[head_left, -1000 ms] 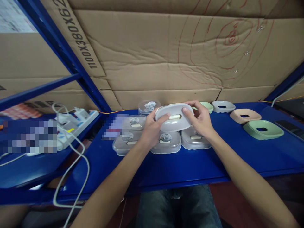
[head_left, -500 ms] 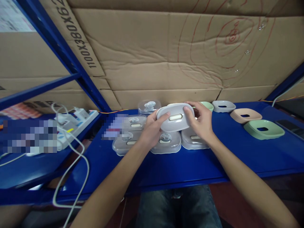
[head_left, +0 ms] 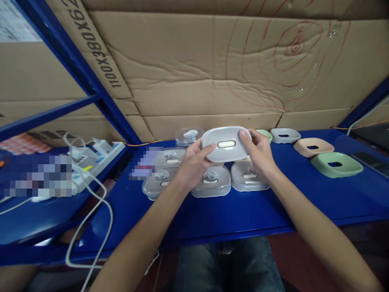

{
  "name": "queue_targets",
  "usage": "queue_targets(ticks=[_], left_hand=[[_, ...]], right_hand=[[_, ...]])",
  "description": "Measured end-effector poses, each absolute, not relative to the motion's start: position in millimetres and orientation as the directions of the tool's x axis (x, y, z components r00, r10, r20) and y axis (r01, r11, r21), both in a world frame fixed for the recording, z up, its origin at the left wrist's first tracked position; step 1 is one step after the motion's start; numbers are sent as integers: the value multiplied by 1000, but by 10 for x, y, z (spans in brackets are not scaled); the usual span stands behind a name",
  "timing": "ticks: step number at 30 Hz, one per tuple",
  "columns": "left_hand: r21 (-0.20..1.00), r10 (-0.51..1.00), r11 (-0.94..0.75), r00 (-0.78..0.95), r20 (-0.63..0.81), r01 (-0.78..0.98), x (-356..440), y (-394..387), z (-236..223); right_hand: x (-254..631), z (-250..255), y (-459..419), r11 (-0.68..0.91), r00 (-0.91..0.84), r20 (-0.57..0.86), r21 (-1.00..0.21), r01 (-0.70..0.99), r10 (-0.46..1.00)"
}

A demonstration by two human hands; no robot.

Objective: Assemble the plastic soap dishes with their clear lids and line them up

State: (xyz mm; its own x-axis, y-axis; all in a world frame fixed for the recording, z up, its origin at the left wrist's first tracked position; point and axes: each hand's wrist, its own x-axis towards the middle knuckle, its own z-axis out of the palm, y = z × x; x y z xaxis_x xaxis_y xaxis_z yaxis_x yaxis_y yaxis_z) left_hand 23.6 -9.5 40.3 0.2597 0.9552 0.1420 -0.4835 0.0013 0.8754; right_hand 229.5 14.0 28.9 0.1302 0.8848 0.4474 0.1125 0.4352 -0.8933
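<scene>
Above the table, a grey oval plastic box [head_left: 226, 151] is held between my two hands, its face with a cream oblong piece in a central slot turned toward me. My left hand [head_left: 197, 164] grips the box's left end, thumb pressed on the face. At the right end, my right hand [head_left: 257, 149] has its thumb on the face and its fingers behind. Below sit similar boxes under clear covers with round stickers: one in the front middle [head_left: 212, 182], one at the right [head_left: 249, 176] and one at the left [head_left: 158, 184], partly behind my left forearm.
Oval plastic shells with slots, green [head_left: 336, 165], peach [head_left: 314, 147] and grey [head_left: 285, 135], stand at the right on the blue table [head_left: 231, 219]. Clear covers [head_left: 189, 137] lie at the back. A white power strip [head_left: 100, 162] with loose cables is at the left; cardboard [head_left: 182, 61] walls the back.
The grey box has been raised slightly and tilted so its face points more toward me. Both hands keep their hold on it. Things on the table stay put.
</scene>
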Motion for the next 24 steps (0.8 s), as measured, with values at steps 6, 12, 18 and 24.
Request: queue_targets(ticks=[6, 12, 18, 24], left_hand=[[807, 997, -29, 43, 68, -589, 221, -4, 394], [743, 992, -75, -129, -15, -665, 148, 97, 409], [690, 961, -234, -269, 59, -685, 66, 143, 476], [676, 923, -344, -367, 116, -651, -59, 212, 519]], right_hand=[[2553, 272, 307, 436, 52, 448, -886, 158, 893], [2881, 153, 524, 463, 67, 577, -715, 524, 814], [2663, 210, 585, 575, -243, 601, -452, 682, 761], [1993, 525, 1107, 739, -559, 504, -291, 607, 658]])
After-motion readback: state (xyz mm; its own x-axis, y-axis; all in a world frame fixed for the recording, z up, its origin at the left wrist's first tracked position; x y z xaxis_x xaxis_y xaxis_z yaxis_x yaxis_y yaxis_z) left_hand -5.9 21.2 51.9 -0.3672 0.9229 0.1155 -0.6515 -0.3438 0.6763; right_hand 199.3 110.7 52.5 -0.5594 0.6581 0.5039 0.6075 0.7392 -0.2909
